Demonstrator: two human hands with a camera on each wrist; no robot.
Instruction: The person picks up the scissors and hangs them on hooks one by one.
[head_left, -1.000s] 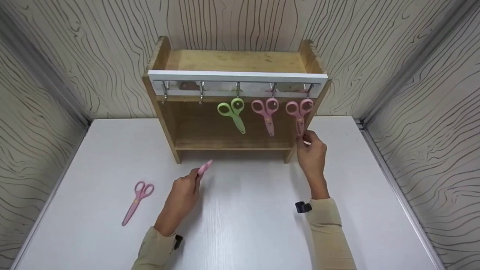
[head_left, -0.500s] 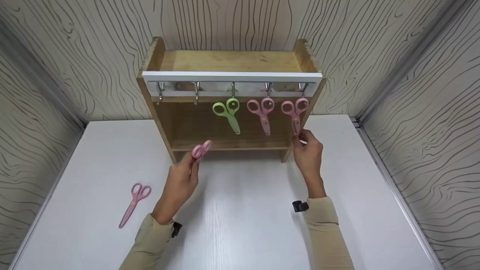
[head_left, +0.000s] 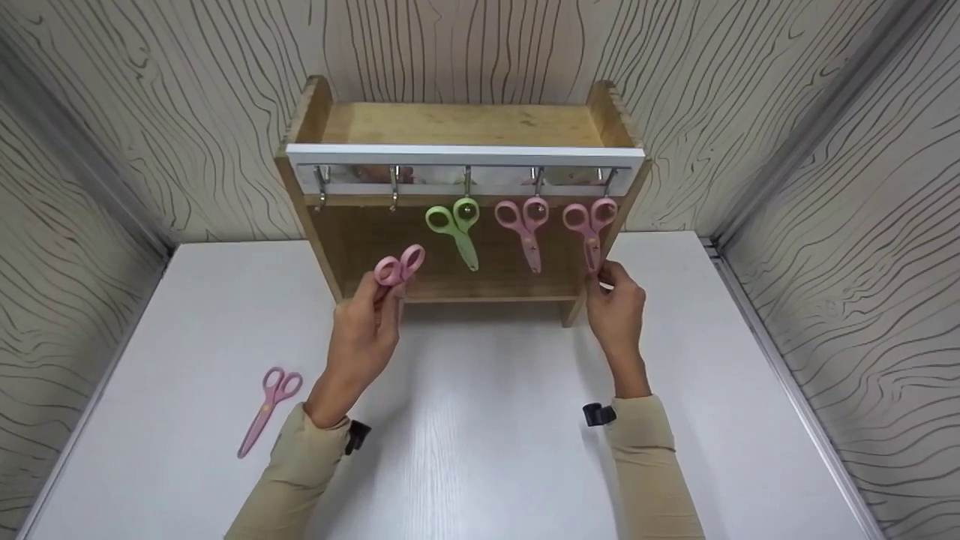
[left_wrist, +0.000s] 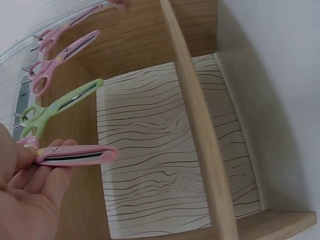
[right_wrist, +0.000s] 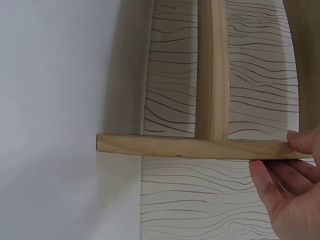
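My left hand (head_left: 360, 337) pinches a pair of pink scissors (head_left: 400, 267) by the blade end, handles up, in front of the shelf and below the second hook from the left. In the left wrist view, the blades of these scissors (left_wrist: 80, 154) lie between thumb and fingers. My right hand (head_left: 619, 307) grips the right side panel of the wooden shelf (head_left: 465, 289); the right wrist view has thumb and fingers on either side of that panel (right_wrist: 175, 147). From the hook rail (head_left: 352, 160) hang green scissors (head_left: 463, 244) and two pink scissors (head_left: 529, 244) (head_left: 592, 244).
Another pair of pink scissors (head_left: 262, 420) lies on the white table (head_left: 465, 450), left of my left arm. The rail's two leftmost hooks (head_left: 395, 187) bear nothing. Patterned walls (head_left: 97, 150) stand behind and at both sides.
My left hand has risen from the table area toward the hook rail, turning the pink scissors so both handle loops show. The right hand stays on the shelf's side panel.
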